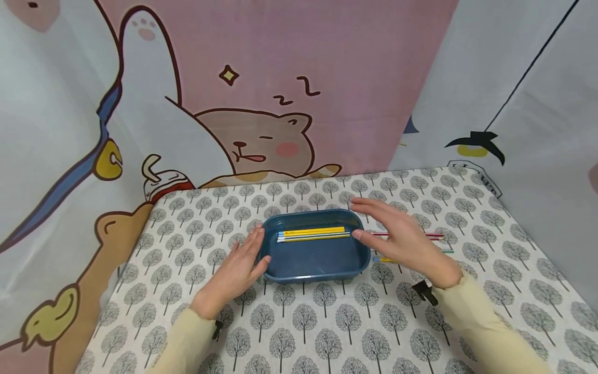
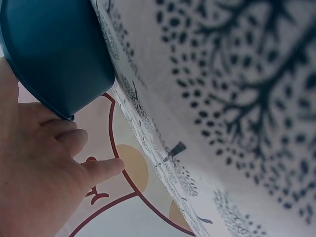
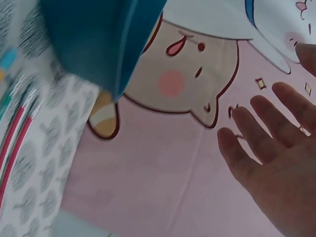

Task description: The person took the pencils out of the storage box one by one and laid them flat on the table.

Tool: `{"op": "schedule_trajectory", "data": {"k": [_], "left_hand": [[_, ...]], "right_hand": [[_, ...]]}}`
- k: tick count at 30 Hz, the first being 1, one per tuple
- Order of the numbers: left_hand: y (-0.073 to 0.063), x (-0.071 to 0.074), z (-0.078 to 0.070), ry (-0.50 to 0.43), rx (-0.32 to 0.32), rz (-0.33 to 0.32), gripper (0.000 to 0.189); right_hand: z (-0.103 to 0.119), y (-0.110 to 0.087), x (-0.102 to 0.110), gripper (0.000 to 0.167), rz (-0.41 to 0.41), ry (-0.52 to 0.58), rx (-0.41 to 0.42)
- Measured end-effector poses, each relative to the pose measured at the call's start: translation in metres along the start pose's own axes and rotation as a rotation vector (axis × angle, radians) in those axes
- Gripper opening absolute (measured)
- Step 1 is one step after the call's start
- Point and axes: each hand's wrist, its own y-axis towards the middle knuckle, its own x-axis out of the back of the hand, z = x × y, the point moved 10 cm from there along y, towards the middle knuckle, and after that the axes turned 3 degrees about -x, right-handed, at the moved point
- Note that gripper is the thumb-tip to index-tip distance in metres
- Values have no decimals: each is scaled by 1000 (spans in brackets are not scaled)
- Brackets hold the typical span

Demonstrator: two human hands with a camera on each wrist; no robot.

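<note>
A dark blue oblong plastic bin point(image 1: 313, 262) lies on the tree-print cloth, with several pencils point(image 1: 313, 237) side by side in it, mostly yellow. My left hand point(image 1: 235, 270) is at the bin's left end, fingers extended along its rim; in the left wrist view the left hand point(image 2: 44, 173) touches the bin point(image 2: 59, 49) with the fingers. At the other end hovers my right hand point(image 1: 402, 239), fingers spread and thumb near the rim. In the right wrist view the right hand point(image 3: 286, 158) holds nothing and stands apart from the bin point(image 3: 94, 44).
Right of the bin, partly hidden under my right hand, lie more pencils: red ones point(image 1: 434, 236), a green one point(image 1: 447, 251) and a yellow one with a blue end point(image 1: 380, 259). A cartoon-print curtain point(image 1: 364, 78) hangs behind the table and at both sides.
</note>
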Motion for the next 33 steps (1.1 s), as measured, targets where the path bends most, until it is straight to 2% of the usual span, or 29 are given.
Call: {"op": "schedule_trajectory", "data": {"k": [6,18,30,33], "left_hand": [[0,-1,1,2,2,4,73],[-1,0,2,-3,0,-10,73],[1,0,2,-17,4,-9,72],[1,0,2,-21,5,-11,72]], "right_hand": [[22,19,-13,55,6,78,40],[52,54,-35,53,4,61,96],[52,85,-66,44,80,56,88],[51,92,-75,45,120,37,93]]}}
